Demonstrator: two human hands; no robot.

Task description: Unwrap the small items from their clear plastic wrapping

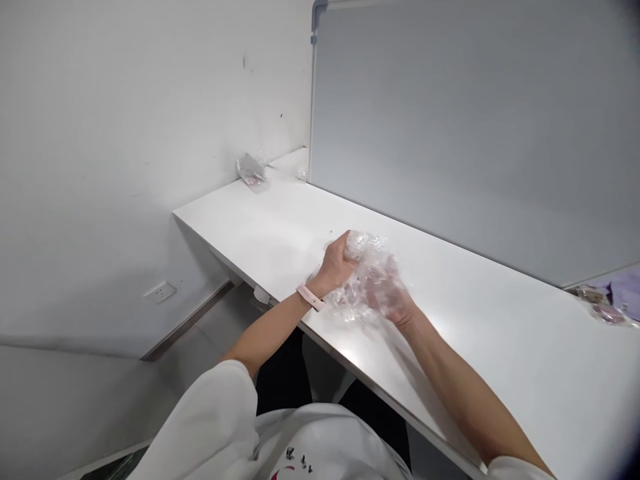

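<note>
Head view: clear plastic (356,285) bunches between both hands (336,268), veiling the right.

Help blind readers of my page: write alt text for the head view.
The left hand grips crumpled clear plastic, which partly veils the right hand, over a white table. A grey board stands along the far edge.

white wall (150,100) beside grey board (450,133)

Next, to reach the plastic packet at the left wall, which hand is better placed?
Probably the left hand: it is nearer the plastic packet; the right hand is farther, partly behind clear film.
</note>
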